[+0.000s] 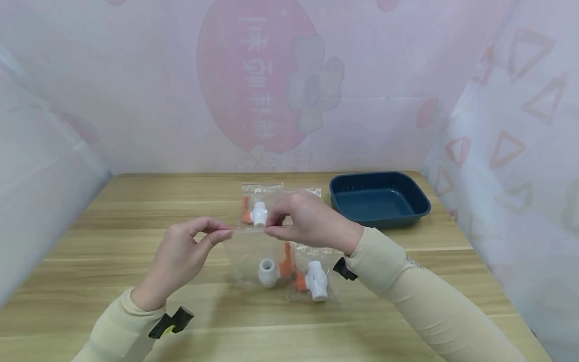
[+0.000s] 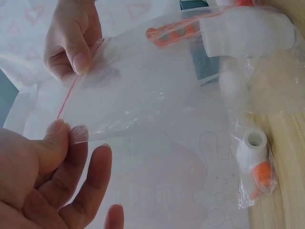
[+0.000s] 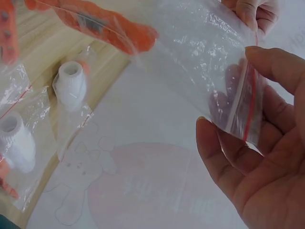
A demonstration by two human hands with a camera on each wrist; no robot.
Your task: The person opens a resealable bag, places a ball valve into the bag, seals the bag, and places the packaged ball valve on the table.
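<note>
A clear zip-lock bag (image 1: pixel 242 249) with a red line along its top hangs between my hands above the table. Inside it are a white plastic ball valve (image 1: pixel 268 275) and its orange handle (image 1: pixel 286 261). My left hand (image 1: pixel 178 256) pinches the left top corner between thumb and forefinger, the other fingers spread in the left wrist view. At the opposite end, my right hand (image 1: pixel 312 221) pinches the zip edge (image 3: pixel 250 105), with fingers behind the film. Whether the zip is fully sealed cannot be made out.
More bagged valves lie on the wooden table (image 1: pixel 113 241): one bagged valve (image 1: pixel 259 213) behind the hands, another bagged valve (image 1: pixel 317 281) at front right. A further bag (image 1: pixel 313 192) is partly hidden by my right hand. A dark blue tray (image 1: pixel 380 219) stands at back right.
</note>
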